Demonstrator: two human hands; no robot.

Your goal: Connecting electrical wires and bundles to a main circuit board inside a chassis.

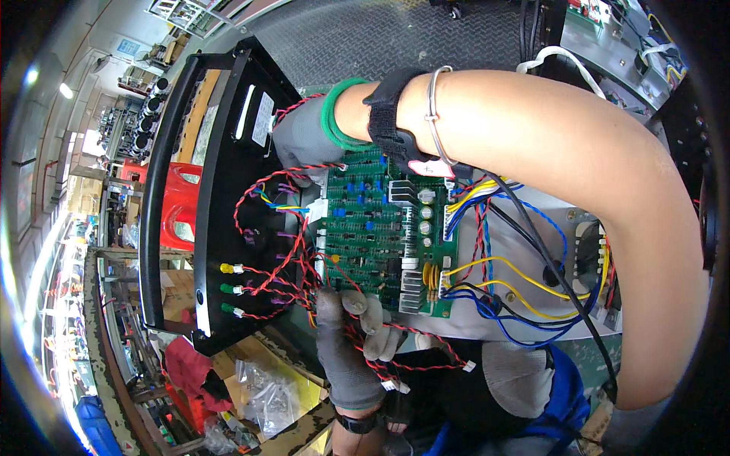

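Observation:
My left hand (353, 327), in a grey glove, curls around red-and-black twisted wires (426, 365) with small white connectors, beside the lower left edge of a green circuit board (365, 251). My right arm crosses over the board from the right; my gloved right hand (300, 137) is at the board's upper left, by the black front panel (224, 213), its fingertips largely hidden. The panel carries yellow and green indicators (226, 268) with wires attached. Yellow, blue and black cables (517, 281) run from the board's right side over a grey metal plate (532, 327).
A red plastic object (180, 205) lies behind the panel's handle. At lower left are cardboard with a clear plastic bag (266, 395) and a dark red cloth (186, 365). Another metal chassis (608, 53) stands at upper right. Grey and blue cloth (517, 380) shows below the board.

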